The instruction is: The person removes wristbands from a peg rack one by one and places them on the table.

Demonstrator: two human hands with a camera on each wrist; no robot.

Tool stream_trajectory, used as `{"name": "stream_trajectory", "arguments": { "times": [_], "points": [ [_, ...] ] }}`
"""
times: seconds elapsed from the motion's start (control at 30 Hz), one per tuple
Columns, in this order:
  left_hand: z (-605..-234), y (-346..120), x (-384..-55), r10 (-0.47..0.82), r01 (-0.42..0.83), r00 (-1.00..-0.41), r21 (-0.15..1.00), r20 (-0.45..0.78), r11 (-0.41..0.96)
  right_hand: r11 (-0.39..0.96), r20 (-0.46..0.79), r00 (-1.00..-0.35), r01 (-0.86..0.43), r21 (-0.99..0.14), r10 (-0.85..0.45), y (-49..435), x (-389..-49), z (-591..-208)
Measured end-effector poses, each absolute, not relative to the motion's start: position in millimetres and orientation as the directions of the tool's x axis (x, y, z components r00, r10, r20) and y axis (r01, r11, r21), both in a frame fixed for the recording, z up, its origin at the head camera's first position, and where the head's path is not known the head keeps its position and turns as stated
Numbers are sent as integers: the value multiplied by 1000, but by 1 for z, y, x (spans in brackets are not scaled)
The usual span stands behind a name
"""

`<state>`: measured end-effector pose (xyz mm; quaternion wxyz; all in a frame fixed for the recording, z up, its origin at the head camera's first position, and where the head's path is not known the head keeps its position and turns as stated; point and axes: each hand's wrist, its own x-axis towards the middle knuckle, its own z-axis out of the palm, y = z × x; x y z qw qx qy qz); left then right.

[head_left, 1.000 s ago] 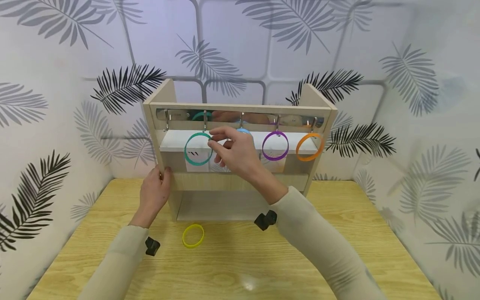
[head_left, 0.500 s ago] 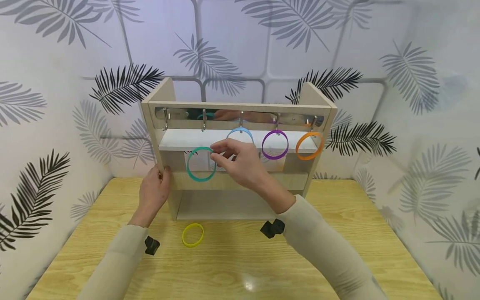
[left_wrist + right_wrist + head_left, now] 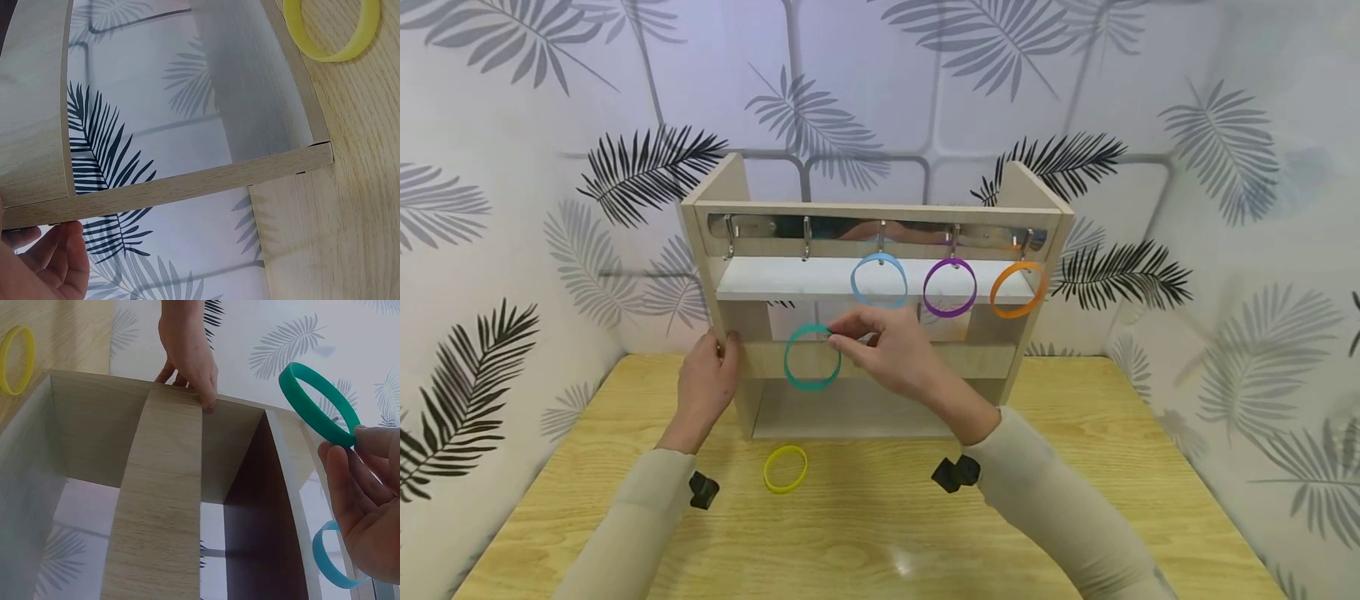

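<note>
Lower and slightly rightward since the earlier frame, the green wristband (image 3: 311, 415) has moved with the right hand (image 3: 891, 350), whose thumb and fingers pinch its edge. Nearest, a yellow wristband (image 3: 784, 490) lies left of bottom centre on the tabletop (image 3: 850, 533), which runs to the frame's lower edge. Mid-left, the left hand (image 3: 706, 377) grips the side of the wooden rack (image 3: 880, 210). Its lower crossbar (image 3: 966, 360) backs the green band; higher right, light-blue (image 3: 320, 550), purple (image 3: 950, 313) and orange wristbands (image 3: 1018, 313) hang from hooks. Leaf-patterned wall (image 3: 865, 50) stands behind.
</note>
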<state>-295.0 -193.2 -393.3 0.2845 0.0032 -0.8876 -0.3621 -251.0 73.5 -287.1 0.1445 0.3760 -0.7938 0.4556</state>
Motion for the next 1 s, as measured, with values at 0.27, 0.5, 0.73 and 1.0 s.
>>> {"name": "stream_trajectory", "arguments": {
  "times": [0.27, 0.5, 0.73, 1.0],
  "points": [
    [-392, -193, -295, -205, 209, -839, 647, 504, 734, 309, 527, -689, -708, -635, -497, 77, -247, -302],
    [-394, -194, -295, -214, 204, -835, 646, 507, 736, 321, 479, -707, -681, -658, -520, 79, -247, -317],
    [-394, -194, -296, -212, 211, -835, 652, 507, 729, 333, 416, -737, -634, -698, -533, 79, -247, -331],
    [-392, -194, -294, -207, 208, -840, 650, 502, 731, 370, 346, -775, -578, -728, -529, 80, -245, -342]
  ]
}}
